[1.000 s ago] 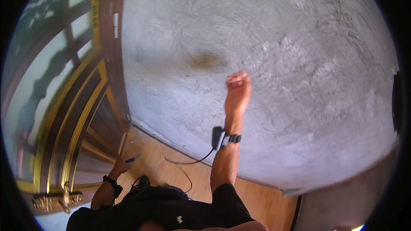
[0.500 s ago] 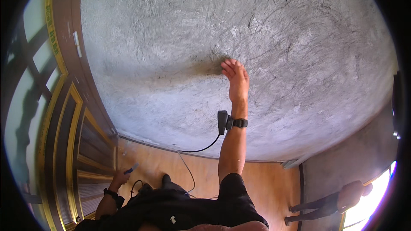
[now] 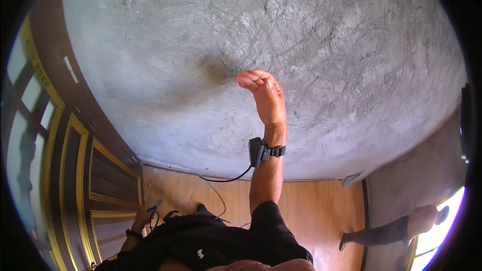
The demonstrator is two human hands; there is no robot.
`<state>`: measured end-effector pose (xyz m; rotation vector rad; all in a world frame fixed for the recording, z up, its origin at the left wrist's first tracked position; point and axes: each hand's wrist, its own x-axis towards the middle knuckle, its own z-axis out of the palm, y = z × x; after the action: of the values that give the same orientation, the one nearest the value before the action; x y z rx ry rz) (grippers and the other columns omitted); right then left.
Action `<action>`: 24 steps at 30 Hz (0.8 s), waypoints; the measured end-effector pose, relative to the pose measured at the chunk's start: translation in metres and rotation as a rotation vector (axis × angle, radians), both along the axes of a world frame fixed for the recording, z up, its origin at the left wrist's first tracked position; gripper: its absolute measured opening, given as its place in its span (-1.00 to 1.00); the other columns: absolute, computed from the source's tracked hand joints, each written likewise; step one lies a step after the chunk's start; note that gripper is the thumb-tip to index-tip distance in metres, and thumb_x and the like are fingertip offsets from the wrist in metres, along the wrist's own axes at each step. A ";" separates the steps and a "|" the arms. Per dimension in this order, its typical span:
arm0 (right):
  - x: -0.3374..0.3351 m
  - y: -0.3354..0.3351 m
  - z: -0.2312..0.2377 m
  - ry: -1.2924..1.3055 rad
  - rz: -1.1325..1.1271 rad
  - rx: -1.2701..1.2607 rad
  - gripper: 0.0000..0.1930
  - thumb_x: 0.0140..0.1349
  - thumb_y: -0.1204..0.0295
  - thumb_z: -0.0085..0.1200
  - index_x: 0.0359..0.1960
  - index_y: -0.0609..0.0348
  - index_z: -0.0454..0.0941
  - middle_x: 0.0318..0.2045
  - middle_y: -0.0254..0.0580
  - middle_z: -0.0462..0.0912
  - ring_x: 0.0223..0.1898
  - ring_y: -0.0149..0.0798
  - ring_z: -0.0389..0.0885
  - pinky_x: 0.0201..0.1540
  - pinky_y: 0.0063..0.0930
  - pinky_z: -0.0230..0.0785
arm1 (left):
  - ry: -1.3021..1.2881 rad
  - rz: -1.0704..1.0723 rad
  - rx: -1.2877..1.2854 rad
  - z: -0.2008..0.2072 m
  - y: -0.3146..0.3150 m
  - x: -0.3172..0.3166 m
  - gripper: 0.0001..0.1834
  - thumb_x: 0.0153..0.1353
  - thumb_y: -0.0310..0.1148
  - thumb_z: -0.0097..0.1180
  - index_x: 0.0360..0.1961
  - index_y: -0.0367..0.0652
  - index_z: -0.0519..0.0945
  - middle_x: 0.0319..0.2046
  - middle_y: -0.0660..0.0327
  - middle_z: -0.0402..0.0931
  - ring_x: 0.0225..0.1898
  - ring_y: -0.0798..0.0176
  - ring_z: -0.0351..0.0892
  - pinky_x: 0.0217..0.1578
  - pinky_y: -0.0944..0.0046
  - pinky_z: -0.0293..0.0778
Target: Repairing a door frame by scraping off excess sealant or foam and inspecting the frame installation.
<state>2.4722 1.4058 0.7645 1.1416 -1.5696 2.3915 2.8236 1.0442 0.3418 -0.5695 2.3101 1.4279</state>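
Raised before a rough grey plastered wall [image 3: 321,70], my right hand [image 3: 265,95] has its fingers stretched out sideways to the left, thumb along them, and holds nothing. A soft brownish shadow lies on the plaster beside the fingertips; whether they touch the wall I cannot tell. Down at the lower left, my left hand [image 3: 143,216] is closed around a small blue-handled tool [image 3: 156,205], which looks like a scraper. Its pale end points up and to the right. A black device [image 3: 258,151] is strapped to my right wrist, with a cable running from it.
On the left stand a brown door frame [image 3: 47,30] and dark panelled doors [image 3: 115,175] with gold trim. Cable [image 3: 218,195] hangs above the wooden floor [image 3: 311,211]. At the right, another person [image 3: 401,228] stands near a bright window [image 3: 444,226].
My right hand has shifted left and looks nearer to me, its fingers straightened from a curled pose at the wall. The view has turned somewhat right. The other person's legs and body have moved.
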 end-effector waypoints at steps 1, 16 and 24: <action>0.003 0.008 -0.002 0.078 0.165 -0.002 -0.47 0.37 0.05 -0.15 0.06 0.34 0.38 -0.02 0.10 0.54 0.02 0.01 0.55 0.12 -0.16 0.34 | -0.009 -0.014 -0.005 -0.003 0.003 0.000 -0.76 0.14 -0.35 0.14 -0.17 -0.18 0.65 -0.70 0.30 0.46 -0.67 0.44 0.44 -0.65 0.37 0.35; -0.017 0.060 -0.020 -0.127 0.084 -0.007 -0.58 0.35 0.15 -0.06 0.02 0.25 0.48 -0.09 0.03 0.61 -0.06 -0.06 0.60 0.05 -0.15 0.41 | -0.146 -0.054 0.048 0.008 0.038 -0.055 -0.63 0.08 -0.35 0.08 -0.06 -0.21 0.61 -0.64 0.28 0.50 -0.69 0.43 0.43 -0.66 0.39 0.36; -0.011 0.062 -0.024 -0.168 0.050 -0.008 -0.57 0.32 0.15 0.01 -0.01 0.29 0.48 -0.10 0.02 0.62 -0.04 -0.15 0.60 0.05 -0.28 0.39 | -0.139 -0.130 -0.003 0.034 0.059 -0.062 -0.65 0.09 -0.35 0.07 -0.07 -0.19 0.62 -0.63 0.25 0.51 -0.66 0.42 0.46 -0.64 0.38 0.36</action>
<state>2.4611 1.4683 0.7403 1.0133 -1.5942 2.5849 2.7614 1.1027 0.3762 -0.4932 2.1982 1.2846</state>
